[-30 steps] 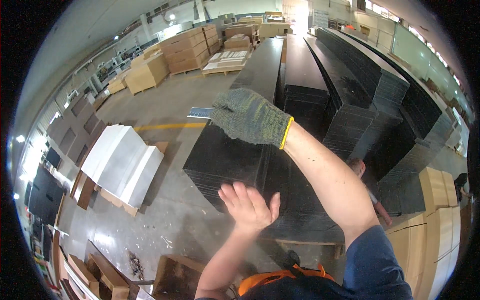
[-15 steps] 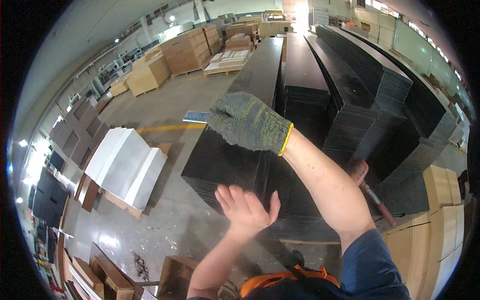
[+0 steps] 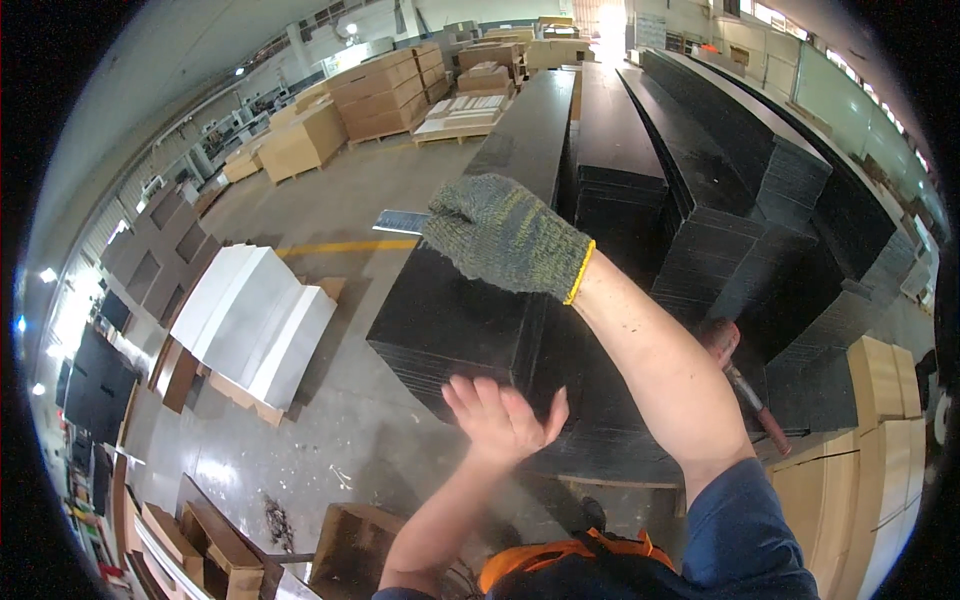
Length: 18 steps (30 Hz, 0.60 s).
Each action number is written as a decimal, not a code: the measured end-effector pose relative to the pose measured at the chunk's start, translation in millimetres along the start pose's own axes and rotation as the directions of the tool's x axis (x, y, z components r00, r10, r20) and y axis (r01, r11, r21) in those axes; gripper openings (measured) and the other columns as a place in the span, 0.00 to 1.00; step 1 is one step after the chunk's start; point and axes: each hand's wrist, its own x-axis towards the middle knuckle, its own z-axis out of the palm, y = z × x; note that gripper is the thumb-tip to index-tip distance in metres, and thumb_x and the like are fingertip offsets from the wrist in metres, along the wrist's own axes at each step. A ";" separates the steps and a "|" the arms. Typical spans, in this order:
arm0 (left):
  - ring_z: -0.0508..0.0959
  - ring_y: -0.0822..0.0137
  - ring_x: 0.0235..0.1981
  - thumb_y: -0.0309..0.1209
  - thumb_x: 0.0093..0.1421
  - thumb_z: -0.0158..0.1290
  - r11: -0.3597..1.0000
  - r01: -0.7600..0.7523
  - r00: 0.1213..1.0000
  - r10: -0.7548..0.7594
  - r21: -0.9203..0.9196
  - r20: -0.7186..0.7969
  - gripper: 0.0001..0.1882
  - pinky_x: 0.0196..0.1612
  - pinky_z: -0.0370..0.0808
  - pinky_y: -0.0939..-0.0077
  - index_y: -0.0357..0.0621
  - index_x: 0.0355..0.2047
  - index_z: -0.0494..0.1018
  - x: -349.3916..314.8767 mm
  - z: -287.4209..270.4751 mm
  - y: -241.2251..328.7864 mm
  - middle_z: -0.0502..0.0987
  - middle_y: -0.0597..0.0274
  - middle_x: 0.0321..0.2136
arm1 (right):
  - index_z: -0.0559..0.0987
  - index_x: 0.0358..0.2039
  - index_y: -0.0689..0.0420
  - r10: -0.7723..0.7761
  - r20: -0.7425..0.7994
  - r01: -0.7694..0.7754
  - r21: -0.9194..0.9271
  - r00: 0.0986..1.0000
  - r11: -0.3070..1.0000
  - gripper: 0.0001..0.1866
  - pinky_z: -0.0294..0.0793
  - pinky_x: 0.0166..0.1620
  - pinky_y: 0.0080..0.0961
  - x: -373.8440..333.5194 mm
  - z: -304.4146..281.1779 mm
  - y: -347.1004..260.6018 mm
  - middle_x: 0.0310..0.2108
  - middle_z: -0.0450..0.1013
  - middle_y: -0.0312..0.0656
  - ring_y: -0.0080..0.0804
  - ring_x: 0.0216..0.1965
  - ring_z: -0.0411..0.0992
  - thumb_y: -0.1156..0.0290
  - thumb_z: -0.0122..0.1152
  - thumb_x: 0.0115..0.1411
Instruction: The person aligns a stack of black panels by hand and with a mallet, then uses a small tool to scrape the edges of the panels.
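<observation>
My right hand point(image 3: 508, 236), in a grey-green knitted glove with a yellow cuff, is closed around a flat metal strip point(image 3: 401, 221). One end of the strip sticks out to the left; the glove hides the rest. The gloved hand is over the top of the leftmost stack of long black panels point(image 3: 450, 315). Bare and slightly blurred, my left hand point(image 3: 503, 422) is at the near end of that stack, fingers stretched and thumb apart. It holds nothing; whether it touches the panel edges I cannot tell.
More black panel stacks point(image 3: 622, 140) stand to the right. A mallet point(image 3: 745, 385) with a reddish head and handle lies beside my right forearm. White panels point(image 3: 250, 325) are piled at left, a cardboard box point(image 3: 350, 550) is at lower left, and tan boards point(image 3: 850, 480) stand at lower right.
The view has shifted slightly, so the scene sits a little further right. My left hand has moved slightly right along the stack's end. The right hand keeps its grip on the metal strip.
</observation>
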 end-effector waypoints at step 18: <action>0.60 0.34 0.53 0.44 0.47 0.62 0.994 -0.047 0.943 0.078 -0.103 0.322 0.27 0.58 0.52 0.37 0.33 0.37 0.67 -143.2 -2.2 -3.4 0.64 0.36 0.45 | 0.75 0.29 0.59 0.051 0.000 -0.051 -0.010 0.999 0.999 0.09 0.70 0.24 0.23 1.6 3.1 0.8 0.17 0.70 0.38 0.24 0.18 0.71 0.66 0.56 0.61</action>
